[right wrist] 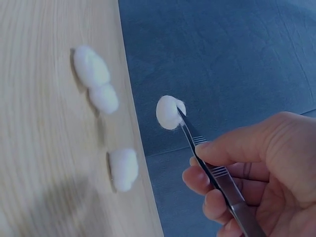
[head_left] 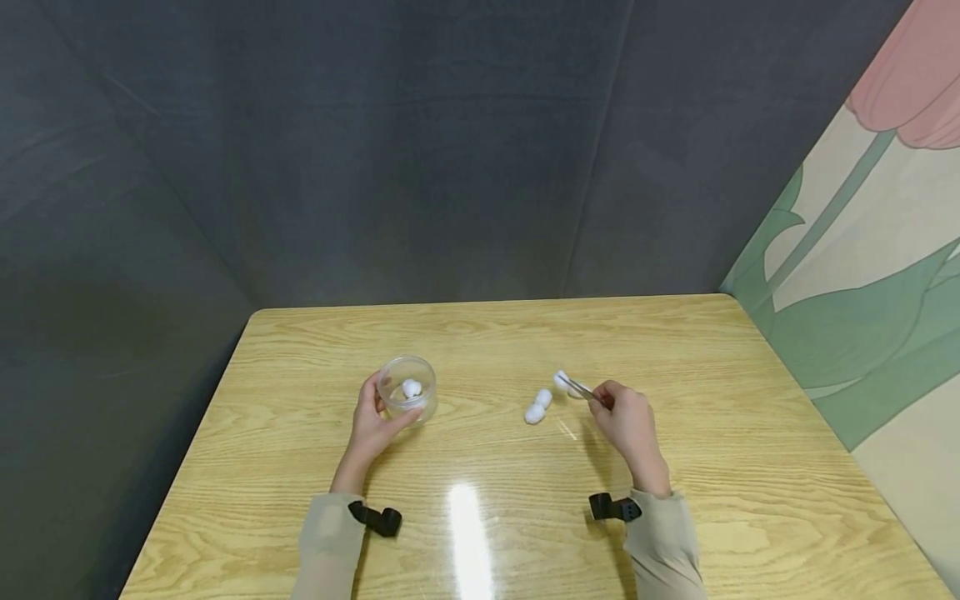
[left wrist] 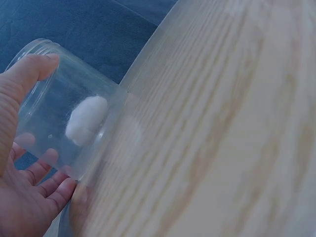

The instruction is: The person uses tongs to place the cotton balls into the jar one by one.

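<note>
1. Held cotton ball (right wrist: 167, 112), one. Between the tweezer tips, off the surface, nearer the table's right edge than its left. Risk: likely to slip out if finger pressure slackens, as only the narrow tips bear on it.
2. Right hand (head_left: 628, 423). Thumb and fingers pinch the tweezers (right wrist: 229, 190). Risk: squeezing too hard could flatten or shred the soft fibre.
3. Left hand (head_left: 372, 429). Thumb and fingers curl round the jar (left wrist: 74, 79), which is upright, mouth up, nearer the table's left and far edges. Risk: an uneven squeeze could tip it; whether its base touches the tabletop cannot be told.
4. Paired cotton balls (right wrist: 95, 79), two, touching, on the table between jar and tweezers. Risk: fibres may cling, so lifting one could drag its neighbour.
5. Single cotton ball (right wrist: 123, 169), on the table, near the pair, towards the right edge. Risk: a low sweep of the tweezers could knock it aside.
6. Jarred cotton ball (left wrist: 87, 120), one, inside the jar.
7. Materials. Cotton: matte white, fuzzy-edged, rounded to oval. Tweezers: slim metal, ridged bands, pointed tips. Jar: clear, probably plastic, cylindrical, ringed at the mouth. Table (head_left: 750, 417): pale wood grain, glossy, rounded far corners.
</note>
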The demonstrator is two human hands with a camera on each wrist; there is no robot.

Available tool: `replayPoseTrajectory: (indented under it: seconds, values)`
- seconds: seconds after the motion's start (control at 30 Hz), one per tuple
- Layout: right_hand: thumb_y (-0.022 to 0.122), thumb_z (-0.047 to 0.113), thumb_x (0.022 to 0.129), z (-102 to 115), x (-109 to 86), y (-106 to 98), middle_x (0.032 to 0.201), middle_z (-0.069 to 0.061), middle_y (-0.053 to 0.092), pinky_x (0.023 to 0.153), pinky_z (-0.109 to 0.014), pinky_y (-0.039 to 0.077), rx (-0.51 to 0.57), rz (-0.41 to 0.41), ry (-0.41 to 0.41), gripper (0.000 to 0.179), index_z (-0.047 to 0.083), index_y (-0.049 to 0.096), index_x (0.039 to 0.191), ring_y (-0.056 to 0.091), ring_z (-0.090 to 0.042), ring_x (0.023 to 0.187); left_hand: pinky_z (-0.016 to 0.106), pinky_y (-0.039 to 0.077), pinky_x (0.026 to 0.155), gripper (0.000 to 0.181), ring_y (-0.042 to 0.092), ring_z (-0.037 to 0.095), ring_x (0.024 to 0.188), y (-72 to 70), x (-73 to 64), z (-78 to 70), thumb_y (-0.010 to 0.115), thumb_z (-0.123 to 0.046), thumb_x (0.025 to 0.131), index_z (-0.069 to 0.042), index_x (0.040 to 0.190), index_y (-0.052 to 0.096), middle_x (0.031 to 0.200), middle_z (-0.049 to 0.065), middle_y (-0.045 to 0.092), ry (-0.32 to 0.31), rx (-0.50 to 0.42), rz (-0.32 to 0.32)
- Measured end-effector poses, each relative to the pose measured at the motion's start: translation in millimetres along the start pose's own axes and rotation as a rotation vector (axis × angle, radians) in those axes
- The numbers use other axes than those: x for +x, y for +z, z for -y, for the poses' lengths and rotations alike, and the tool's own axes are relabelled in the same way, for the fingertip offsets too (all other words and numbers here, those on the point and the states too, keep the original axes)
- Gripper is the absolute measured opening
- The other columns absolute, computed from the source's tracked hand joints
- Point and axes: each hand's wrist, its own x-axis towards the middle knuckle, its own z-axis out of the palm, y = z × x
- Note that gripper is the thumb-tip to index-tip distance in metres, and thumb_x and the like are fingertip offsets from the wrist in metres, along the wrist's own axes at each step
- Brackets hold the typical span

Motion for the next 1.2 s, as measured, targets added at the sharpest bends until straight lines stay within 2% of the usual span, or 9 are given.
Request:
replayPoseTrajectory:
  seconds: [0.47,1.0,1.2]
  values:
    - [0.064,-0.001,0.082,12,2.5,-4,0.065,-0.009,0.061,0.049,-0.027,0.039,0.023,0.012,-0.002,0.004,-0.003,0.065,0.080,0.047,-0.014,0.051,0.046,0.032,0.098,0.083,0.035,0.038,0.124,-0.5,-0.4,0.0,0.077,-0.001,0.074,0.004,0.140,0.027,0.138,0.026,0.033,0.001,-0.013,0.006]
    - [0.065,-0.001,0.082,21,8.5,-9,0.065,-0.009,0.062,0.049,-0.027,0.039,0.039,-0.027,-0.035,0.004,-0.005,0.065,0.080,0.046,-0.013,0.051,0.047,0.032,0.098,0.083,0.035,0.039,0.124,-1.1,-0.5,-1.1,0.077,-0.004,0.075,0.003,0.140,0.027,0.139,0.027,0.031,0.002,-0.015,0.010]
    - [0.066,0.000,0.082,27,10.1,-10,0.067,-0.009,0.062,0.050,-0.028,0.039,0.048,-0.015,-0.009,0.003,-0.003,0.065,0.082,0.047,-0.015,0.053,0.044,0.033,0.097,0.082,0.036,0.037,0.123,-0.2,-0.2,-2.0,0.076,-0.002,0.075,0.003,0.140,0.027,0.138,0.026,0.032,-0.018,-0.007,0.002]
